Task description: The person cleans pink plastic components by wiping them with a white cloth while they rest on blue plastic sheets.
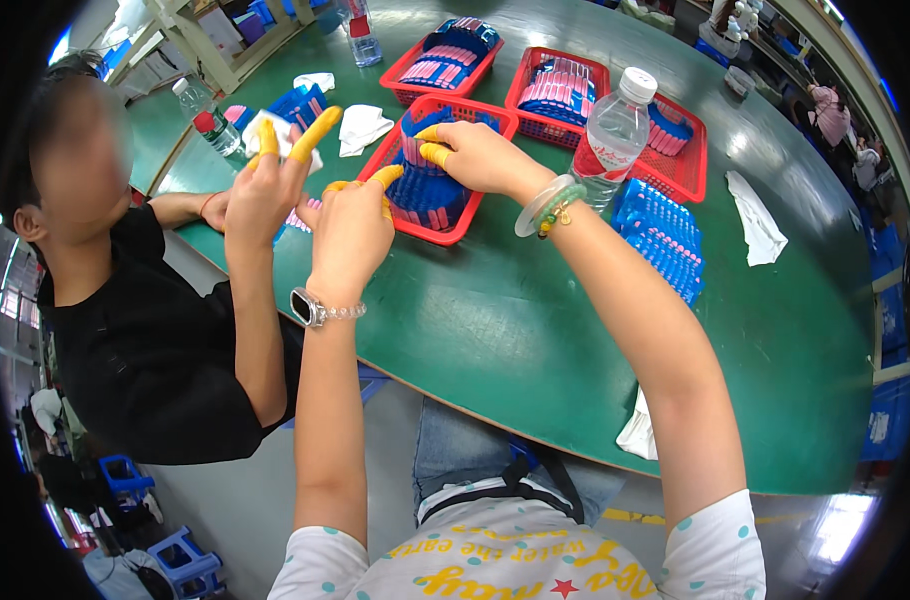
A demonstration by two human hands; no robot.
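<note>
Hands meet over a red basket point(472, 226) on a green bench point(515, 330), where a blue tray of pink tubes point(427, 192) stands packed inside the basket, just in front of the person wearing the camera. The right hand point(480, 155), its fingertips capped in yellow finger cots, lies curled over the top of the tray, touching it; whether it actually grips the tray cannot be told from this angle. The left hand point(353, 228), a watch at its wrist, hovers at the basket's near-left edge with fingers loosely bent and nothing visibly held in it. Both forearms rise steeply from the lower edge, elbows low, wrists bent down toward the basket.

Risks look modest but real. A water bottle point(611, 138) stands upright just beside the right wrist, whose bangles hang close to it; a sideways sweep of that arm could tip it onto the loose blue tray point(665, 235) nearby. The smooth cots could also slip on the tubes and spill them. A co-worker's hand point(265, 190), raised at the left, is near enough to be bumped.
</note>
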